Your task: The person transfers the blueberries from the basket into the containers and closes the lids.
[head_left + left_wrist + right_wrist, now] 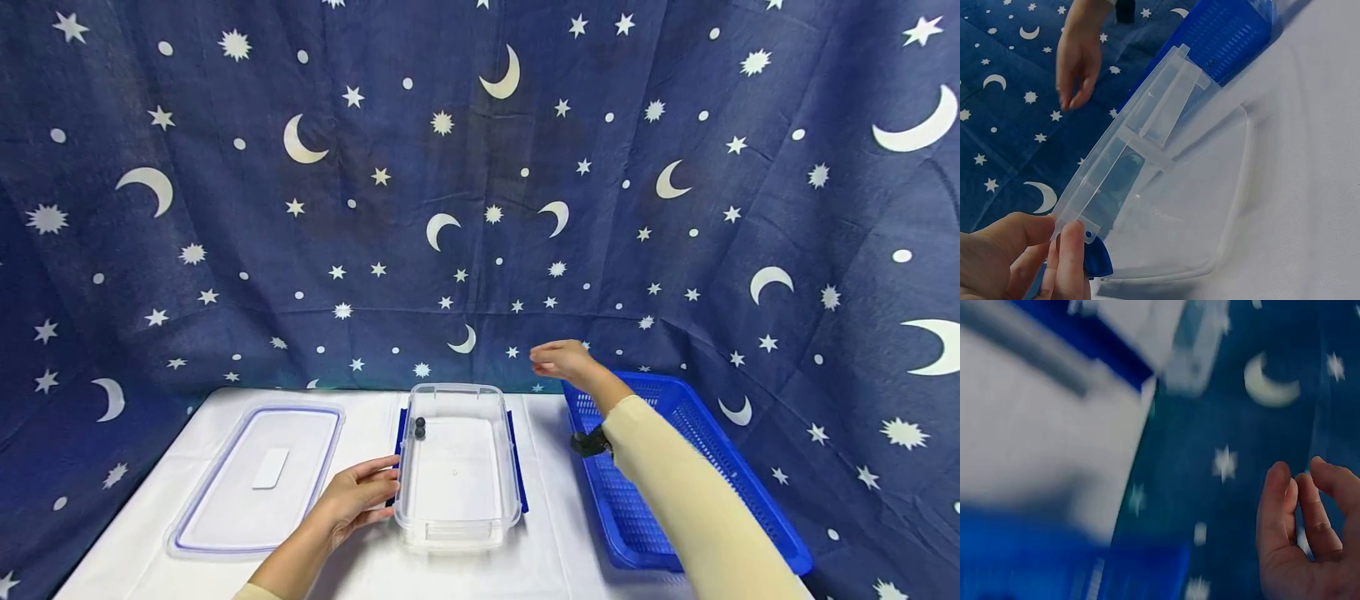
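1. Cream sleeve (697,492), lower right of the head view, crosses the blue basket (633,517); lower centre, the clear container (457,531) holds two dark balls (420,429), the lid (225,508) at left on the bench (551,533).
2. Left wrist: left hand (1013,247) pinches the container's side, seemingly steadying it.
3. Right wrist: right hand (1291,562), loosely bent, looks empty; any basket reach must clear its rim.

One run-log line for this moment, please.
Left hand: holds clear container, left side; right hand: raised, empty; dark ball(s): inside container; lid: off, left of container; blue basket: right

White table (555,517): lid (251,508), box (453,533), basket (738,483)
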Demonstrator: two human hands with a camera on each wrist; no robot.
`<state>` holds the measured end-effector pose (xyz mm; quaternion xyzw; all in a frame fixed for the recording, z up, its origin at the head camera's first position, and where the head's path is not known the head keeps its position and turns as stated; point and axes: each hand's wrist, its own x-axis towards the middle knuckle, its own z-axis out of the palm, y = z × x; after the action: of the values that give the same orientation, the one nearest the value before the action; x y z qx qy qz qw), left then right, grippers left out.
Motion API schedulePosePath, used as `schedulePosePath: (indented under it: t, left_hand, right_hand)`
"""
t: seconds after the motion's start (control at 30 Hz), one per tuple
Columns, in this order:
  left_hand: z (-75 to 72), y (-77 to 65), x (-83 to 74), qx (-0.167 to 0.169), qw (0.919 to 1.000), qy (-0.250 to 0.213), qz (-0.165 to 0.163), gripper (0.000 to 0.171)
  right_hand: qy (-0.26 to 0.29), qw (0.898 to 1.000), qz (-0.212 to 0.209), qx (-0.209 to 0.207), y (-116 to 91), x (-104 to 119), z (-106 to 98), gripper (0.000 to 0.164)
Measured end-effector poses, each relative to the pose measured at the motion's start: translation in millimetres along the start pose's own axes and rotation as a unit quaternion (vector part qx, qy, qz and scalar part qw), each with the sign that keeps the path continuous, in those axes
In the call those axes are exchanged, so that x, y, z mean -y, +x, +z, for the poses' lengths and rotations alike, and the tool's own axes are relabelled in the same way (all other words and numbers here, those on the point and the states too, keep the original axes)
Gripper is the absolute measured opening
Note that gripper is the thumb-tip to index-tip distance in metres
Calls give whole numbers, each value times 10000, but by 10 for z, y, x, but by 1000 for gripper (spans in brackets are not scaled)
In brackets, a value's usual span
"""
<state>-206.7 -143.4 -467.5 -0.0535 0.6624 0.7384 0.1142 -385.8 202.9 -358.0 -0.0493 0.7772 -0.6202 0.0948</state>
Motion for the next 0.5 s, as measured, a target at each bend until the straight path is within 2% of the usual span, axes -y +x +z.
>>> schedulePosePath:
  t: [0.17, 0.33, 0.4, 0.5]
  left_hand:
    - [-13, -8, -9, 21, 10000, -39, -29, 60]
    - [-19, 4, -3, 69, 9999, -92, -50, 60]
    - [-23, 6, 4, 86, 9999, -112, -58, 60]
    - [-28, 4, 11, 114, 9998, -143, -76, 61]
  right_hand:
    - [-61, 9991, 267, -312, -199, 0, -637, 48]
    - [-6, 9972, 507, -548, -386, -179, -1039, 50]
    - [-8, 9962, 577, -646, -452, -298, -1150, 44]
    - [157, 9943, 699, -795, -543, -514, -1281, 24]
